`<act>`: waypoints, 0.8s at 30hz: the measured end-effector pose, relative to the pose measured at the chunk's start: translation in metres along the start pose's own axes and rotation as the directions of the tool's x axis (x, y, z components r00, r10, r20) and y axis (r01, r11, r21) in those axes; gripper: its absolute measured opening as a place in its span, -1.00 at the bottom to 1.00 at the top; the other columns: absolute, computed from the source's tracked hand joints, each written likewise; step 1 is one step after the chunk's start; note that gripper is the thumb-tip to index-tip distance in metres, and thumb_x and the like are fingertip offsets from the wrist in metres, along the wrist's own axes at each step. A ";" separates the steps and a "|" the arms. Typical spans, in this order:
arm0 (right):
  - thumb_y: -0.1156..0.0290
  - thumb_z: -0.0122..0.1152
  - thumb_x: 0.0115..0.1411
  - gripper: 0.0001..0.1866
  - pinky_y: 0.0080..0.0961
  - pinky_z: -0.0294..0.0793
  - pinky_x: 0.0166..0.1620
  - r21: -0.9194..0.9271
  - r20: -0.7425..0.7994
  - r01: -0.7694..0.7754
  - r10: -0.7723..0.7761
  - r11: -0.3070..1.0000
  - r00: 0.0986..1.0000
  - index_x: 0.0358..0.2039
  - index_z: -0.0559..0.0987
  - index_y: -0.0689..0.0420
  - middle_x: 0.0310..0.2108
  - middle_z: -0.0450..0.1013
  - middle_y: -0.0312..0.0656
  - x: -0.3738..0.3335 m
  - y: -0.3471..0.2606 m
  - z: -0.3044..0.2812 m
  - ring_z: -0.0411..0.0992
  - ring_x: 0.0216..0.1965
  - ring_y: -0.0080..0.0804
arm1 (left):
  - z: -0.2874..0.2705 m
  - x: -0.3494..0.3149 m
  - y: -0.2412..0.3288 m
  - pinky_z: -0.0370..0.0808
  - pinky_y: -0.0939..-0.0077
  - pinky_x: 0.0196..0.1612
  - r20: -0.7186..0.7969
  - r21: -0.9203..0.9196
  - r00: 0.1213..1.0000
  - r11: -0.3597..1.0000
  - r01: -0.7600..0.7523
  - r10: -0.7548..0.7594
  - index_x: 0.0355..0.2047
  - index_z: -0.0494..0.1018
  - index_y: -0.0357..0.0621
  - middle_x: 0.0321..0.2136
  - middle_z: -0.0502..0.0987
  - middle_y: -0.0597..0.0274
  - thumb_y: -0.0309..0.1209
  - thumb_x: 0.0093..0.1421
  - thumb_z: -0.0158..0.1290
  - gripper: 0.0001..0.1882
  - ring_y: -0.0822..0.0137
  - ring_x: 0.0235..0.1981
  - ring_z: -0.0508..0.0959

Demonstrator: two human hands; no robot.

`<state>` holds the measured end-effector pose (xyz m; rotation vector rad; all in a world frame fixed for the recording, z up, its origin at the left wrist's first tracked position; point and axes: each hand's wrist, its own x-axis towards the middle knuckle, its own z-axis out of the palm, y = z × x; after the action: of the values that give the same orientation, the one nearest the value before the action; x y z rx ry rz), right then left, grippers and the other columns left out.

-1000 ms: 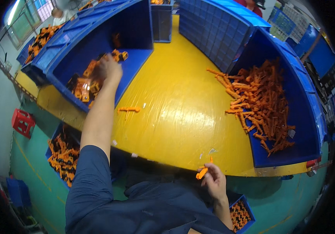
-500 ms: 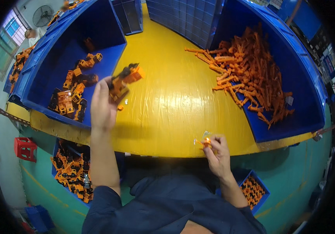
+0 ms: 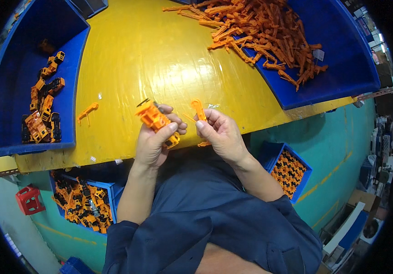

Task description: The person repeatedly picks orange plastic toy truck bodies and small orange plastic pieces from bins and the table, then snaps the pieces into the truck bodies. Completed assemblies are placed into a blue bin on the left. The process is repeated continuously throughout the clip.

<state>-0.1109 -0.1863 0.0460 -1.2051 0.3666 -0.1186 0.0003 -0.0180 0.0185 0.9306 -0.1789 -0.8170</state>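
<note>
Orange toy truck [image 3: 156, 119] sat gripped in left hand [image 3: 153, 144] over the yellow table [image 3: 160, 59] near edge. Right hand [image 3: 221, 134] pinched a slim orange plastic piece [image 3: 199, 109] between fingertips, just beside the truck, not touching.

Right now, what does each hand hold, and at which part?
Left hand grips an orange toy truck around its lower body. Right hand pinches a thin orange part at its lower end.
</note>
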 end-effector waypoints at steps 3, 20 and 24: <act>0.44 0.21 0.47 -0.68 -0.63 0.53 -0.05 -0.023 0.041 -0.025 0.026 0.999 0.999 0.14 0.53 0.33 -0.13 0.60 -0.27 0.000 0.004 0.000 0.53 -0.15 -0.64 | 0.005 0.005 -0.006 0.64 0.36 0.00 -0.009 -0.003 1.000 1.000 0.023 -0.023 0.13 0.38 -0.22 -0.23 0.64 0.16 -0.57 0.26 0.29 -0.53 0.30 -0.15 0.68; 0.56 0.40 0.19 -0.76 -0.50 0.55 -0.13 -0.643 0.110 0.441 -0.494 0.627 0.862 -0.10 0.65 0.23 -0.30 0.60 -0.21 0.011 0.000 0.003 0.56 -0.26 -0.39 | 0.008 0.001 -0.005 0.58 0.45 0.03 -0.052 -0.162 0.998 0.986 0.031 -0.040 0.14 0.41 -0.17 -0.07 0.58 0.14 -0.06 0.61 -0.17 -0.56 0.39 -0.08 0.62; 0.56 0.48 -0.02 -0.67 -0.35 0.55 -0.23 -0.727 0.322 0.600 -0.605 0.335 0.728 -0.18 0.68 0.19 -0.39 0.58 -0.13 0.020 -0.011 0.006 0.55 -0.35 -0.14 | 0.005 -0.001 -0.009 0.58 0.44 0.08 -0.062 -0.154 0.998 0.988 -0.002 -0.007 0.14 0.42 -0.16 -0.05 0.58 0.16 -0.06 0.63 -0.26 -0.54 0.39 -0.07 0.61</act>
<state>-0.0893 -0.1903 0.0541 -2.2399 -0.1032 -0.6825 -0.0075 -0.0238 0.0145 0.8095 -0.0593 -0.7917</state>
